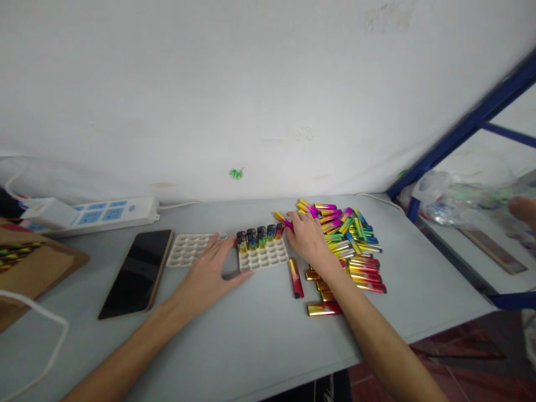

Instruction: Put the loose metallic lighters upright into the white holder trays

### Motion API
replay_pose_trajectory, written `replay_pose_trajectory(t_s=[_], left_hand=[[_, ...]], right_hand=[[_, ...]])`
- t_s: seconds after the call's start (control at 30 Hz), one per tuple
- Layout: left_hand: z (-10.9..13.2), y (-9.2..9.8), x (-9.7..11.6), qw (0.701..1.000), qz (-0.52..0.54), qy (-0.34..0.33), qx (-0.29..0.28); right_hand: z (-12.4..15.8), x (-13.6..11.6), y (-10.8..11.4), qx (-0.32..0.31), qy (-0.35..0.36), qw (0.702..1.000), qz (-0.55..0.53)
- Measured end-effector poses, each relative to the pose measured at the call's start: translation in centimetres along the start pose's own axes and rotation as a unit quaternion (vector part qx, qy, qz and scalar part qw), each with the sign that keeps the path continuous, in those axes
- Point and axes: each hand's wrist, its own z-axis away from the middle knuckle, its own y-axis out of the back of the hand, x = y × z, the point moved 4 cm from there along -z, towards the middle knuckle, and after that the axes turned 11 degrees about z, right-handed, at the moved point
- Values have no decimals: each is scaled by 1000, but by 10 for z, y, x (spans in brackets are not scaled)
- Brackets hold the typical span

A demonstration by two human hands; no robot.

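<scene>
A white slotted tray (264, 258) lies on the grey table, its back row filled with several upright lighters (258, 237). My left hand (209, 273) rests flat on the table with fingers spread, touching the tray's left edge. My right hand (307, 237) is closed on a yellow-and-pink lighter (283, 219) just right of the tray. A pile of colourful lighters (349, 245) lies under and beyond that hand. One red-gold lighter (295, 278) lies alone in front of the tray.
A second white tray (186, 249) lies left of the first. A black phone (138, 272) lies further left, a white power strip (94, 214) sits by the wall, and a cardboard box (29, 268) is at far left. A blue frame (464, 131) and plastic bags (456, 198) stand right.
</scene>
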Motion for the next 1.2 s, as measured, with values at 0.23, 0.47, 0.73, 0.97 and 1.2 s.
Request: replay_pose_trajectory(t_s=[0.23,0.47,0.73,0.97,1.2], left_hand=[[0,1,0,1000,-1,10,1],[0,0,-2,1000,6,9,-1],[0,1,1,1000,-5,6,-7],[0,0,-1,1000,0,6,0],[2,-1,-1,1000,-2,-1,2]], right_hand=[[-2,23,7,151,-23,955,-255],[2,35,23,175,-91,747,-635],[16,5,40,30,-6,651,-759],[23,-19,36,-57,-3,656,-752],[24,-33,17,-69,-37,661,-746]])
